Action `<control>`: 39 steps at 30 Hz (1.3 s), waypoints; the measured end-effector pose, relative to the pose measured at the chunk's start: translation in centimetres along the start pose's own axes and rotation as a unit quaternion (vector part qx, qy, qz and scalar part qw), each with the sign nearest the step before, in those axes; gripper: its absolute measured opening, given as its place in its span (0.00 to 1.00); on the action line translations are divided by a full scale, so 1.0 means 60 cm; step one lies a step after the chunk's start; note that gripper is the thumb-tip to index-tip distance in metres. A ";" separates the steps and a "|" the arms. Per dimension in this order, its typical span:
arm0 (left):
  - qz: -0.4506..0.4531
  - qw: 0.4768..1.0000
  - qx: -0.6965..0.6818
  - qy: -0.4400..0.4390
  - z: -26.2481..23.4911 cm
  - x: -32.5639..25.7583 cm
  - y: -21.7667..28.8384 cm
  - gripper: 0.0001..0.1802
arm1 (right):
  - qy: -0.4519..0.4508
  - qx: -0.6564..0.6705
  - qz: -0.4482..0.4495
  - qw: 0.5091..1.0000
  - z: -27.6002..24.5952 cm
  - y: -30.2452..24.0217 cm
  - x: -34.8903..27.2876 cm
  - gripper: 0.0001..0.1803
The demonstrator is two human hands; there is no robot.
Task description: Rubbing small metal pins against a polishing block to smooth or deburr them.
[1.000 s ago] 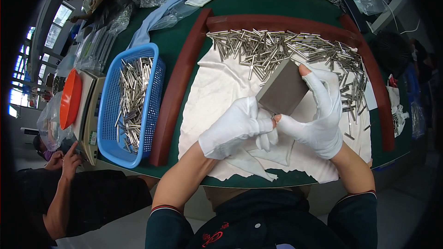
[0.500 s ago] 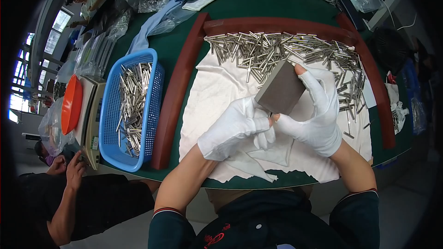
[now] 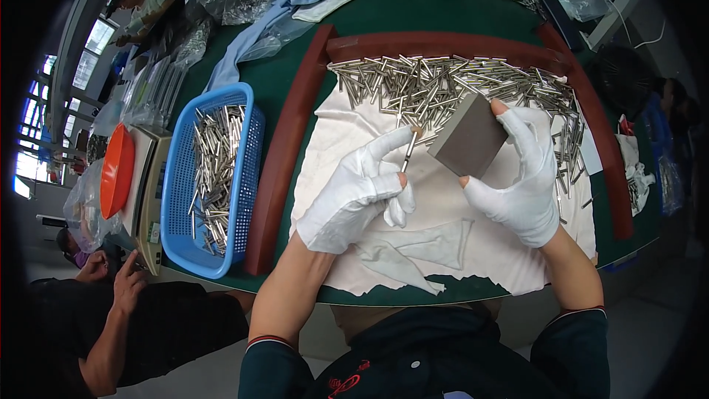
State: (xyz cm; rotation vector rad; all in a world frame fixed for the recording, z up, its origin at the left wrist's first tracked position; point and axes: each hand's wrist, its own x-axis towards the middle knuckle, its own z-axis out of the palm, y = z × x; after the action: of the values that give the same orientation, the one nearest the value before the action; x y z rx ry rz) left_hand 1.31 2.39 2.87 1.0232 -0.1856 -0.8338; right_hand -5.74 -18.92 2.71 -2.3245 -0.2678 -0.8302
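Pin [image 3: 409, 152], slim, silver and metallic, pinched lengthwise between bare index and thumb tips of the white-gloved left hand [image 3: 354, 196], over the pale cloth [image 3: 336, 144]; probably gripped near both ends to leave the shaft visible. Grey rectangular block [image 3: 473, 139] gripped tilted in the white-gloved right hand [image 3: 521, 192], near the pin, one bare fingertip at an upper corner, thumb at a lower one, likely to leave the broad face clear. Along the far side, heap of loose silver metal pins [image 3: 413, 87], apparently kept from rolling off by the dark red raised frame [image 3: 443, 45]. More, perhaps kept separate, in the blue perforated plastic basket [image 3: 170, 199] left of the frame. Writing: red embroidery [image 3: 346, 383] on the dark shirt [image 3: 399, 343], too small to read; no legible brand.
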 end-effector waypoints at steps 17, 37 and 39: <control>-0.122 0.991 0.047 -0.039 0.014 0.008 -0.019 0.35 | 0.011 -0.011 -0.071 0.997 0.022 -0.013 -0.003 0.48; -0.059 0.996 -0.004 -0.068 0.010 0.004 -0.022 0.24 | -0.003 0.017 0.002 1.000 0.015 -0.009 -0.010 0.46; -0.110 0.990 0.073 -0.052 0.028 0.001 -0.023 0.28 | -0.008 0.028 0.010 1.000 0.019 -0.016 -0.007 0.45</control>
State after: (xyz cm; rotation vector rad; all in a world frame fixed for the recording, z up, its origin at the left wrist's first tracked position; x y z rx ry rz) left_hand -0.23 0.86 2.64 1.1512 -0.2287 -1.0877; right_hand -5.85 -17.44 2.23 -2.2781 -0.2719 -0.7859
